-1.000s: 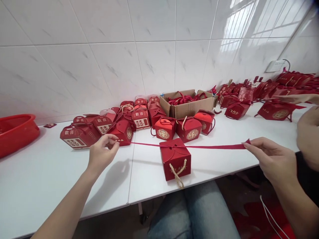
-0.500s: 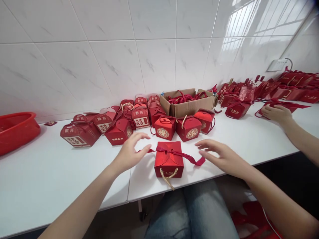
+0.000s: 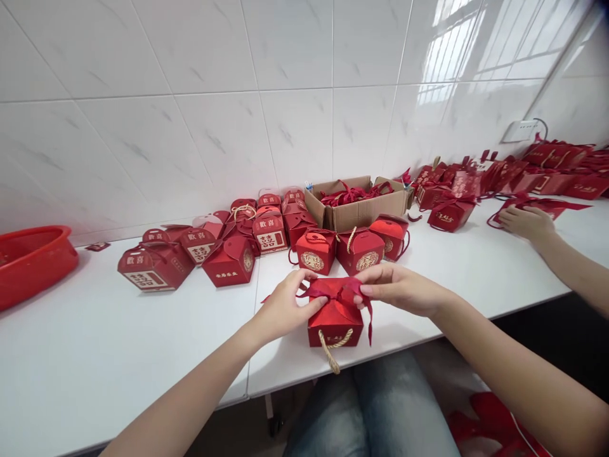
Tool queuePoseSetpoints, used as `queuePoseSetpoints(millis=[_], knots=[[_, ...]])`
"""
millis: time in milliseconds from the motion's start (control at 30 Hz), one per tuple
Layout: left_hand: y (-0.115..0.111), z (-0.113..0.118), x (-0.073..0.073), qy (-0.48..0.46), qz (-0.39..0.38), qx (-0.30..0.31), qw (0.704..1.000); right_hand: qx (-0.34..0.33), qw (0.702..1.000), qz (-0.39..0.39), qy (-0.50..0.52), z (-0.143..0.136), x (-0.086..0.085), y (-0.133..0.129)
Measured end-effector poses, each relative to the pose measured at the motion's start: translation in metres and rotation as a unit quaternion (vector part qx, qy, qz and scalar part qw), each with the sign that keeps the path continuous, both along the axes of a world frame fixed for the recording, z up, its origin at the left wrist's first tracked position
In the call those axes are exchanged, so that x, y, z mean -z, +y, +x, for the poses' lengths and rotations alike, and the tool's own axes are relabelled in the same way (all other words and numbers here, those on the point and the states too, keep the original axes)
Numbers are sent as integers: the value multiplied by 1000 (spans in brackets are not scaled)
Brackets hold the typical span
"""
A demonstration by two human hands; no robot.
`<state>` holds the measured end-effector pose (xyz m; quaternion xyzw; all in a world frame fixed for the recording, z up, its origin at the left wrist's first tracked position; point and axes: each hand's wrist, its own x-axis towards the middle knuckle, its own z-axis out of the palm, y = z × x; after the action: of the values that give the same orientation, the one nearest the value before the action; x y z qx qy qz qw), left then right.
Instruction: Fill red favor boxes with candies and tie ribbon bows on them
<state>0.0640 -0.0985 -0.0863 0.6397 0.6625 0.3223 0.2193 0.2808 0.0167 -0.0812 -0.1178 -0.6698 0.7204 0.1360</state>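
Note:
A small red gift box [image 3: 328,333] with a gold rope handle [image 3: 335,343] stands near the table's front edge. Across its lid runs a dark red ribbon [image 3: 339,292], crossed at the middle, with one tail hanging over the right side. My left hand [image 3: 288,308] is closed at the box's left, its thumb pressing by the middle of the ribbon; its other fingertips are partly hidden behind. At the right, my right hand [image 3: 402,289] pinches the ribbon between thumb and fingers.
Behind stand several red gift boxes [image 3: 228,261] and a cardboard box [image 3: 368,214] of red ribbons. A red plastic basin [image 3: 38,273] is at the far left. To the right, another person's hand [image 3: 528,221] rests on a red box beside many more boxes.
Both my hands have moved inward from beside the box and taken hold of the ribbon. Its right end has been drawn in over the lid.

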Motion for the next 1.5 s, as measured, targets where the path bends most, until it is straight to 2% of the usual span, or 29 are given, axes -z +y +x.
queuePoseSetpoints(millis=[133, 233, 333, 467, 567, 667, 867, 1033, 1233, 1333, 1500], knots=[[6, 11, -6, 47, 67, -1, 997, 51, 997, -40, 31, -8, -2, -1], [13, 21, -17, 9, 109, 22, 994, 70, 996, -41, 22, -12, -2, -2], [20, 31, -27, -21, 101, 26, 994, 76, 996, -28, 25, -15, -3, -6], [24, 36, -32, 35, 112, 15, 993, 118, 992, 0, 36, -19, -3, -12], [25, 34, -36, 79, 128, 20, 988, 160, 987, 12, 6, -20, 1, -14], [25, 31, -39, 107, 148, 22, 983, 174, 984, 29, -11, -19, 5, -15], [26, 31, -37, 115, 200, 22, 973, 197, 980, -1, 0, -19, 2, -21], [27, 32, -38, 64, 186, 53, 979, 207, 978, 33, -18, -18, 1, -18], [29, 30, -41, -7, 168, 35, 985, 226, 971, 58, -46, -14, 8, -14], [29, 31, -40, -21, 173, 33, 984, 229, 970, 62, -45, -17, 7, -17], [26, 31, -38, -27, 201, 54, 978, 209, 969, 128, -33, -29, 6, -23]])
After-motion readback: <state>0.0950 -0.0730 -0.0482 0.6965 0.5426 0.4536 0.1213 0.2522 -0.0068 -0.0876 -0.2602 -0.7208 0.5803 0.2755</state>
